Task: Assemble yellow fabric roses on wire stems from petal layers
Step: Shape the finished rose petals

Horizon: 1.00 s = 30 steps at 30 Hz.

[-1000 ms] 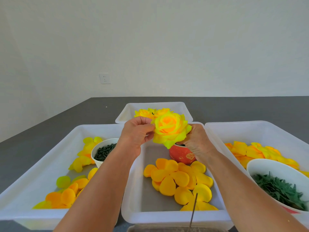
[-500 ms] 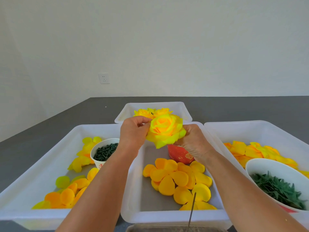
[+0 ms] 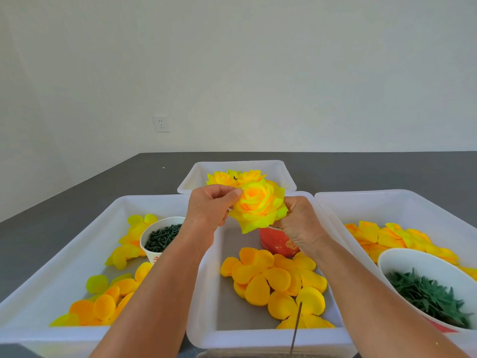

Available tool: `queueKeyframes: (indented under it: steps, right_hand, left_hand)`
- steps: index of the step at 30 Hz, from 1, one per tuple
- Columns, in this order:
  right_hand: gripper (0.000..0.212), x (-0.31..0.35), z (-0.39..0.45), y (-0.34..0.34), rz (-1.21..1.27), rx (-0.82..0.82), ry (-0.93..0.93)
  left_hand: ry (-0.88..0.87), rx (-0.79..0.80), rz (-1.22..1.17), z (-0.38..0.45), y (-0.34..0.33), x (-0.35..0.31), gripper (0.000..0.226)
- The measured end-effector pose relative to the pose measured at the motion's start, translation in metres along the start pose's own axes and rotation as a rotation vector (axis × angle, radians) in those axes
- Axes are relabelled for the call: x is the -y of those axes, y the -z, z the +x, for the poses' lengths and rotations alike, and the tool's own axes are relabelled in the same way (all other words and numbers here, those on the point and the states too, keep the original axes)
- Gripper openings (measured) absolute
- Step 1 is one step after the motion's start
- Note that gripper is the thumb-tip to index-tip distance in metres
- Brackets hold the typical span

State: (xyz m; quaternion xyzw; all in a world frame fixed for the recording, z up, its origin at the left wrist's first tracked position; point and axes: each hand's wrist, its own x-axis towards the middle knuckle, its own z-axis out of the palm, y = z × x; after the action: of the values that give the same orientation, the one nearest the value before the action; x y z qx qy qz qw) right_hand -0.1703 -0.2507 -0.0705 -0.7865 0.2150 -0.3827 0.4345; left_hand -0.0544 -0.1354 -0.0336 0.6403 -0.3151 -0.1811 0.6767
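Above white trays [image 3: 263, 337], rose [image 3: 258, 210] sits between grips: left hand [image 3: 210, 211] pinches petals, right hand [image 3: 299, 223] holds underneath.

Two bare forearms enter from the bottom edge, with no sleeves reaching into view. The left hand [image 3: 210, 210] and the right hand [image 3: 300, 223] wear no gloves, rings, watch or bands. Short, unpainted nails show on the left hand. Tendons and veins ridge the back of the right hand.
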Motion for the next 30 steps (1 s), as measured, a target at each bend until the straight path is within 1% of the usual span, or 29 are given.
queueKeyframes:
  steps: [2,3,5,8,11,12,14,17,20,24,25,28,30]
  right_hand:
    - [0.006,-0.001,0.000,0.000,-0.018,0.021,-0.006]
    - [0.004,-0.002,0.001,-0.001,-0.033,0.041,-0.034]
    - [0.008,0.000,0.000,-0.001,-0.001,0.071,-0.130]
    - [0.011,0.010,-0.001,-0.001,0.267,0.110,-0.228]
    - [0.021,0.018,0.001,0.003,0.497,0.133,-0.392]
    - [0.024,0.019,0.001,0.003,0.547,0.138,-0.433]
    - [0.026,0.019,0.002,0.004,0.561,0.129,-0.467]
    - [0.020,0.017,0.001,0.002,0.584,0.074,-0.487]
    - [0.011,0.017,0.003,0.004,0.704,0.005,-0.547]
    - [0.005,0.019,0.011,0.005,0.826,-0.090,-0.614]
    - [0.005,0.020,0.016,0.007,0.841,-0.128,-0.629]
    - [0.015,0.023,0.040,0.015,0.859,-0.228,-0.663]
    - [0.016,0.024,0.058,0.020,0.843,-0.279,-0.661]
  left_hand:
    - [0.012,-0.004,0.021,0.000,0.000,0.003,0.008]
    - [0.017,-0.017,0.033,0.001,0.001,0.004,0.010]
    - [0.009,-0.064,0.076,0.003,0.002,0.007,0.011]
    - [-0.024,-0.147,0.126,0.007,0.004,0.010,0.011]
    - [-0.049,-0.210,0.139,0.010,0.005,0.012,0.015]
    - [-0.059,-0.221,0.148,0.011,0.005,0.013,0.012]
    - [-0.080,-0.230,0.186,0.011,0.005,0.014,0.006]
    - [-0.088,-0.195,0.199,0.010,0.004,0.016,0.003]
    - [-0.094,-0.156,0.161,0.009,0.001,0.014,0.005]
    - [-0.113,-0.172,0.120,0.008,0.000,0.014,0.007]
    - [-0.116,-0.182,0.121,0.008,0.000,0.015,0.008]
    - [-0.100,-0.201,0.116,0.010,0.000,0.018,0.008]
    - [-0.086,-0.201,0.117,0.012,-0.001,0.020,0.008]
